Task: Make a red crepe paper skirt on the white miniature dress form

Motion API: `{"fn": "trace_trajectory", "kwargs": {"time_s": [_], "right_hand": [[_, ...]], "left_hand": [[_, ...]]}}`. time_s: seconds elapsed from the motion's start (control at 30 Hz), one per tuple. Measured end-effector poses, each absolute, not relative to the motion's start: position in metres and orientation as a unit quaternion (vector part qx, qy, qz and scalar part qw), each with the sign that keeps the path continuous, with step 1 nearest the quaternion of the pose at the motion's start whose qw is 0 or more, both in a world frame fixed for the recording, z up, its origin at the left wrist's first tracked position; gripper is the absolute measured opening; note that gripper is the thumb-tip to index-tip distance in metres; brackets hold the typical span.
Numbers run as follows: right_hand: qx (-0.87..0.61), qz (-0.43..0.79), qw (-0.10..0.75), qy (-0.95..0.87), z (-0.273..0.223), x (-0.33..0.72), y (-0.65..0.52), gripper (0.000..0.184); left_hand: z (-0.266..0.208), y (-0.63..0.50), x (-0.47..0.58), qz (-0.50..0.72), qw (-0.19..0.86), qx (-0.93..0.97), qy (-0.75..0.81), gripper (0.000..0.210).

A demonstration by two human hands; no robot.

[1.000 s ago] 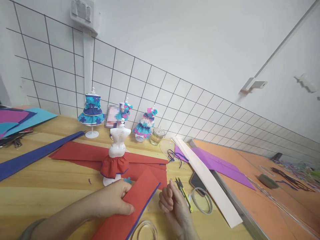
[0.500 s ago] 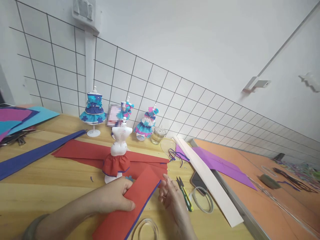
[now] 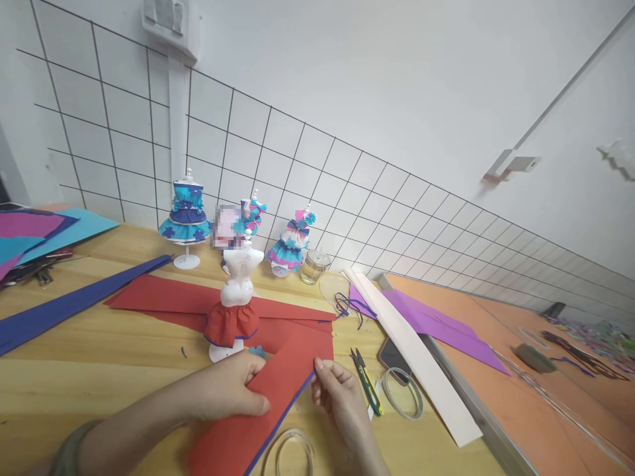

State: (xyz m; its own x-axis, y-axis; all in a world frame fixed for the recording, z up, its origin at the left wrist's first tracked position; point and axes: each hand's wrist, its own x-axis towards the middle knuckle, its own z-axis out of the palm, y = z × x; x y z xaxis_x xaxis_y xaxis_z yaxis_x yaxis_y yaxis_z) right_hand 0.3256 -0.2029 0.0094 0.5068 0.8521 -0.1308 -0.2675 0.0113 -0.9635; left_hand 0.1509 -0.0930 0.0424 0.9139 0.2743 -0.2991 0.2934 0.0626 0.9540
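Observation:
A red strip with a narrow blue edging [image 3: 270, 390] slants up from the lower edge of the view. My left hand [image 3: 233, 387] grips its left side, thumb on top and fingers underneath. At the strip's upper right corner, my right hand [image 3: 340, 396] pinches the blue-edged side between thumb and fingertips. Just behind my left hand stands a small white mannequin [image 3: 238, 281] wearing a gathered red skirt [image 3: 231, 322] with a blue hem. More red pieces [image 3: 169, 297] lie flat behind the mannequin.
Yellow-handled thread snips [image 3: 367, 383], a tape roll [image 3: 403, 393] and a dark phone [image 3: 394, 357] lie right of my right hand. A long pale strip [image 3: 417, 363] crosses there. Dressed mannequins [image 3: 186, 218] and a glass jar [image 3: 315, 266] stand at the back. A blue strip [image 3: 79, 297] lies left.
My right hand has closed its thumb and fingers on the strip's corner, where its fingers were looser before. The left hand keeps its grip, and the strip has shifted slightly.

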Motion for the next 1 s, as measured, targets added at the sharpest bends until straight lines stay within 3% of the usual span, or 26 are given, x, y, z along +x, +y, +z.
{"fn": "trace_trajectory", "kwargs": {"time_s": [0.23, 0.4, 0.57, 0.73, 1.0], "right_hand": [[-0.550, 0.406, 0.684, -0.255, 0.009, 0.326, -0.202, 0.039], [-0.550, 0.412, 0.689, -0.233, 0.003, 0.326, -0.199, 0.040], [-0.548, 0.456, 0.661, -0.234, -0.008, 0.320, -0.197, 0.054], [-0.555, 0.488, 0.602, -0.303, -0.016, 0.309, -0.201, 0.037], [-0.581, 0.431, 0.614, -0.315, -0.003, 0.318, -0.202, 0.046]], "left_hand": [[0.040, -0.100, 0.157, 0.019, 0.704, 0.676, 0.214, 0.030], [0.039, -0.104, 0.160, 0.065, 0.648, 0.718, 0.246, 0.033], [0.036, -0.104, 0.160, 0.067, 0.641, 0.722, 0.253, 0.032], [0.030, -0.104, 0.161, 0.064, 0.644, 0.721, 0.249, 0.031], [0.041, -0.104, 0.160, 0.070, 0.679, 0.712, 0.165, 0.029]]}}
